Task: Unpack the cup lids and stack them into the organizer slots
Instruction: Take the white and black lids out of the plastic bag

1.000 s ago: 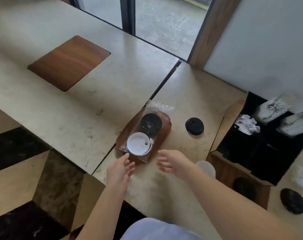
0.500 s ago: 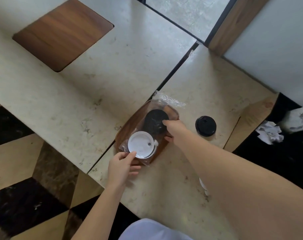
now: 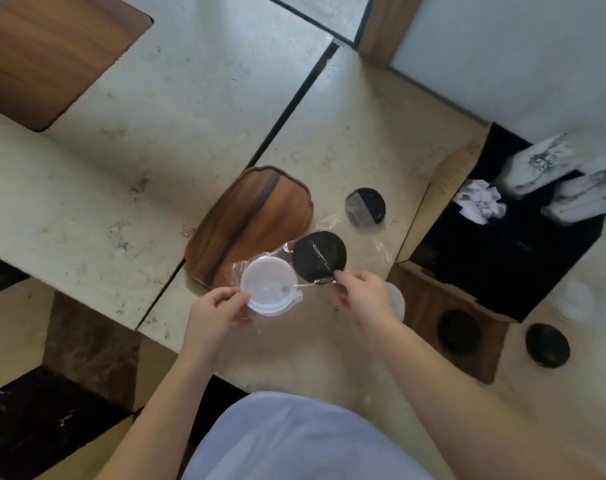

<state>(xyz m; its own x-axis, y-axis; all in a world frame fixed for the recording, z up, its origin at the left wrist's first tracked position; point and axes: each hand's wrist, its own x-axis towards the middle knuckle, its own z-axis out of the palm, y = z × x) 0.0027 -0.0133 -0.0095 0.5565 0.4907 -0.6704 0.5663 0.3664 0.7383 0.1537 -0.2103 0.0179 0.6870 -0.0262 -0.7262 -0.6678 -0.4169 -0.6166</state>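
Above the desk (image 3: 346, 140), both hands are pinching a clear bag (image 3: 329, 251) of cup lids: left hand (image 3: 213, 311) gripping the white lid (image 3: 268, 288), right hand (image 3: 362, 294) the black lid (image 3: 318, 259). A wooden tray (image 3: 253, 216) is lying just behind, a loose black lid (image 3: 365, 206) nearby, the organizer (image 3: 464, 327) sitting right.

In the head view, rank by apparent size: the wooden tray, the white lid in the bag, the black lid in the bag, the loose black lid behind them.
1. wooden tray
2. white lid and bagged black lid: alike, unranked
3. loose black lid, though it lies farther from the camera
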